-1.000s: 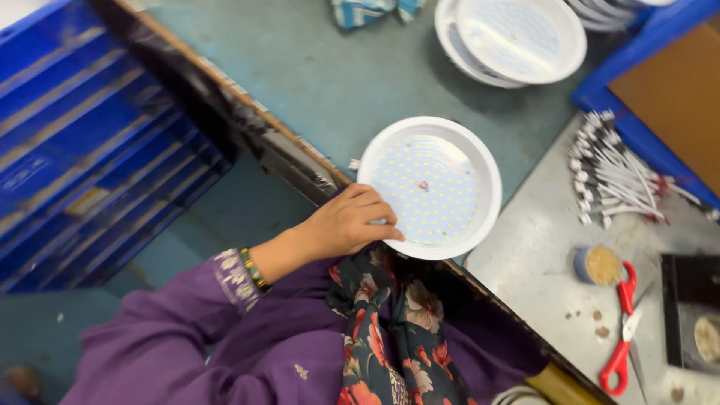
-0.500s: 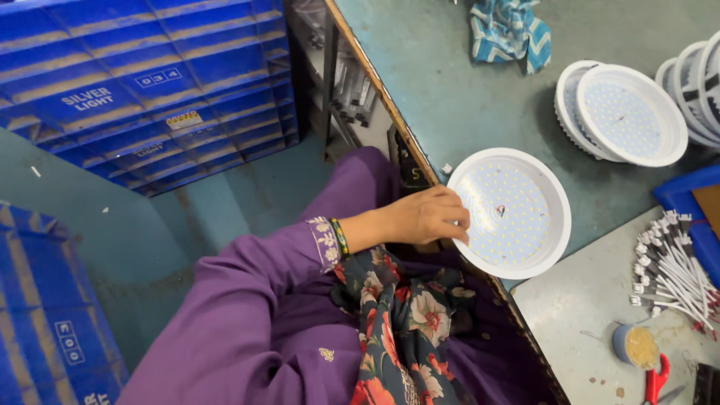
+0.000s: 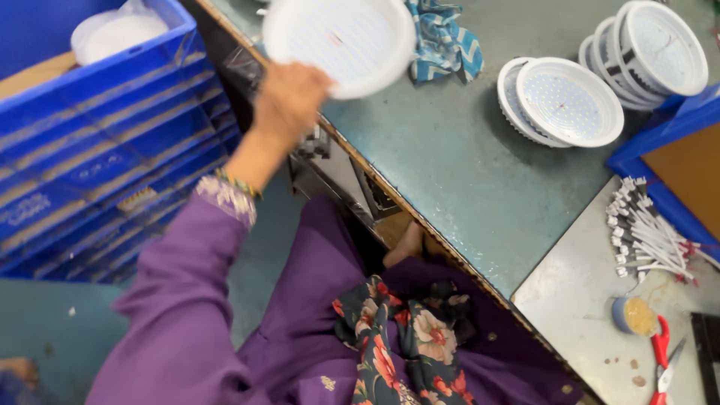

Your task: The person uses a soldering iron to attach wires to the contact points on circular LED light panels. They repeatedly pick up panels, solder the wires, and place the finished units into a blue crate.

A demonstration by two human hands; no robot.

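Note:
My left hand [image 3: 289, 101] is raised to the upper left and grips the rim of a round white lamp disc [image 3: 341, 41] with a dotted inner face. The disc hangs over the near-left edge of the grey-green table [image 3: 450, 172], close to a blue crate [image 3: 97, 112] that holds more white discs in a clear bag [image 3: 112, 34]. A purple sleeve and a bangle cover my forearm. My right hand is out of sight.
Two stacks of white lamp discs [image 3: 566, 101] [image 3: 652, 49] lie on the table, with a blue patterned cloth [image 3: 442, 41] beside them. At right are a blue tray [image 3: 675, 127], a bundle of white wires [image 3: 645, 240], a small round tin [image 3: 634, 315] and red scissors [image 3: 664, 360].
My left hand has lifted the disc off the table edge and carried it up and left toward the blue crate. The view has swung left.

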